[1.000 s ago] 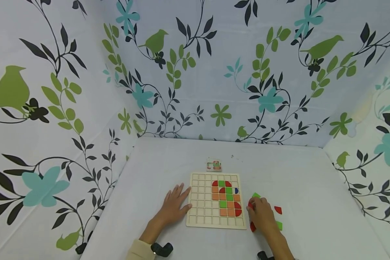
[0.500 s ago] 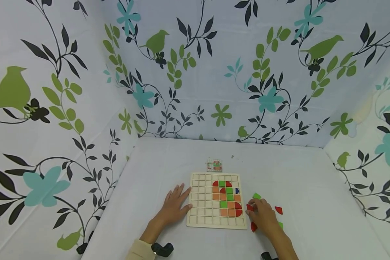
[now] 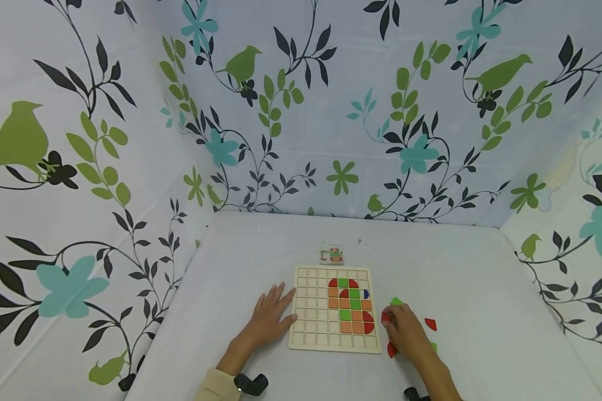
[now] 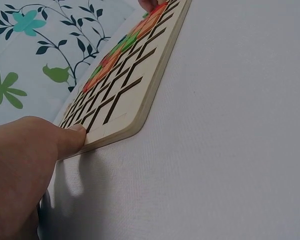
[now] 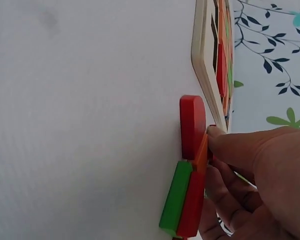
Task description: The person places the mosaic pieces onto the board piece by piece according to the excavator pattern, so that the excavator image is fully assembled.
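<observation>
My left hand (image 3: 268,318) lies flat with fingers spread at the left edge of a wooden grid board (image 3: 308,338); its thumb touches the rim in the left wrist view. Red, green, orange and blue pieces fill part of the board's right half. Right of the board, my right hand (image 3: 406,329) pinches a small red block (image 3: 385,317) between thumb and fingertips, close over the table. Beside that thumb, in the right wrist view, are a red block with a rounded end (image 5: 191,125), an orange block (image 5: 202,152) and a green block (image 5: 175,197).
A small pattern card (image 3: 331,254) lies behind the board. Around my right hand are a green block (image 3: 396,301), a red block (image 3: 431,323) and another red block (image 3: 392,350). A leaf-and-bird patterned cloth (image 3: 291,139) hangs behind the white table (image 3: 461,267).
My right fingers loosen around the red block half a second ago, then draw together on it again in almost the same place. My left hand and the board stay still.
</observation>
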### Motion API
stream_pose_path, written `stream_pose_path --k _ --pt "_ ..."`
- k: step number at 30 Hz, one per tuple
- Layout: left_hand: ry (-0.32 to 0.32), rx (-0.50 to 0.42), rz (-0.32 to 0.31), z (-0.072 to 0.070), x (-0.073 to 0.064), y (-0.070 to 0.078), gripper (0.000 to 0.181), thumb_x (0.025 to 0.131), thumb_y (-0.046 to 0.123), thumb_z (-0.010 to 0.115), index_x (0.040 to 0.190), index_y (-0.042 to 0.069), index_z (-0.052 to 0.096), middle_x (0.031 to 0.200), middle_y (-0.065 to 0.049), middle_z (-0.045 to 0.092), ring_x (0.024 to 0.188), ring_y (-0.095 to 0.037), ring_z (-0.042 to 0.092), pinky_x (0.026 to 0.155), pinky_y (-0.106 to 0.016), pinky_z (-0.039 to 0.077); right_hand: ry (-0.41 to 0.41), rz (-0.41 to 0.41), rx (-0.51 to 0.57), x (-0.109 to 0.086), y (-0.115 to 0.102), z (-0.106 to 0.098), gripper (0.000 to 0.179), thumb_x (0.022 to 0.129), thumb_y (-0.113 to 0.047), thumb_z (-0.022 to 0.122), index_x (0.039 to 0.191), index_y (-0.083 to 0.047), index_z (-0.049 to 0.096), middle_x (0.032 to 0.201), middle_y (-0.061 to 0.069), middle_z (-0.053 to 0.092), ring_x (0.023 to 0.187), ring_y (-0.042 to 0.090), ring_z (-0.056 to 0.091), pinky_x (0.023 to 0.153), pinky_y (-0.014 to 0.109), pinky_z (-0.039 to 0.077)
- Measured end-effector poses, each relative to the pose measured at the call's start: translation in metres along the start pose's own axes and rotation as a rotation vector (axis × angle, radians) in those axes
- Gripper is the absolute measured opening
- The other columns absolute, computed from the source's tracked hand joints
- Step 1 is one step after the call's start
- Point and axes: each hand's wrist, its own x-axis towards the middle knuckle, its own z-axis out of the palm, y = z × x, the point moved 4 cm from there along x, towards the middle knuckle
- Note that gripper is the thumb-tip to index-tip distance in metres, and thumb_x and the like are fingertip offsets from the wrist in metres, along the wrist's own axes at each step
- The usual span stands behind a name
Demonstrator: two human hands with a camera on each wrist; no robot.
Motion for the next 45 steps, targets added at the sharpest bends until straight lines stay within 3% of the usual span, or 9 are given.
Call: stream_pose_path --k 7,17,22,35,40,45 --pt "0.003 -0.007 -0.002 -0.002 0.000 0.001 0.065 0.105 0.039 0.060 0.163 0.014 0.042 0.172 -0.022 0.028 0.160 -0.046 0.020 0.125 -0.070 0.015 0.043 0.017 0.030 0.003 -0.001 0.004 0.029 0.097 -0.014 0.077 0.121 -0.003 0.066 0.109 0.011 0.059 0.098 0.022 0.056 0.092 0.043 0.058" --pt "-0.006 0.006 -0.013 0.001 0.002 0.000 0.065 0.106 0.041 0.059 0.164 0.017 0.041 0.173 -0.019 0.027 0.161 -0.043 0.019 0.126 -0.069 0.016 0.114 0.036 -0.053 -0.001 -0.002 0.002 0.034 0.091 -0.013 0.077 0.123 -0.004 0.068 0.123 0.020 0.061 0.112 0.036 0.056 0.098 0.062 0.054" --pt "-0.011 0.009 -0.017 0.000 0.001 0.001 0.066 0.105 0.040 0.060 0.164 0.017 0.041 0.173 -0.019 0.027 0.161 -0.043 0.019 0.126 -0.069 0.015 0.135 0.050 -0.056 -0.003 -0.001 0.004 0.031 0.094 -0.018 0.077 0.120 -0.004 0.068 0.119 0.019 0.061 0.110 0.035 0.056 0.096 0.061 0.054" --pt "0.001 -0.009 -0.005 -0.002 0.000 0.003 0.065 0.105 0.038 0.061 0.163 0.014 0.042 0.172 -0.021 0.028 0.160 -0.045 0.020 0.125 -0.070 0.016 0.135 -0.039 -0.029 0.002 -0.004 0.002 0.027 0.099 -0.009 0.072 0.124 0.000 0.067 0.120 0.018 0.060 0.112 0.033 0.055 0.101 0.055 0.056" --pt "-0.009 0.001 -0.016 0.002 0.002 -0.001 0.065 0.106 0.041 0.060 0.164 0.017 0.041 0.173 -0.018 0.027 0.161 -0.043 0.019 0.126 -0.068 0.015 0.134 -0.051 -0.003 0.009 -0.014 0.002 0.031 0.101 -0.013 0.071 0.130 -0.003 0.066 0.126 0.018 0.059 0.117 0.032 0.056 0.101 0.052 0.057" --pt "-0.002 -0.002 -0.012 0.003 0.002 -0.002 0.065 0.106 0.040 0.059 0.163 0.016 0.041 0.173 -0.019 0.027 0.161 -0.044 0.020 0.126 -0.069 0.015 0.097 -0.122 0.006 0.015 -0.045 0.011 0.028 0.101 -0.016 0.073 0.128 -0.007 0.068 0.125 0.014 0.061 0.115 0.029 0.058 0.099 0.049 0.058"
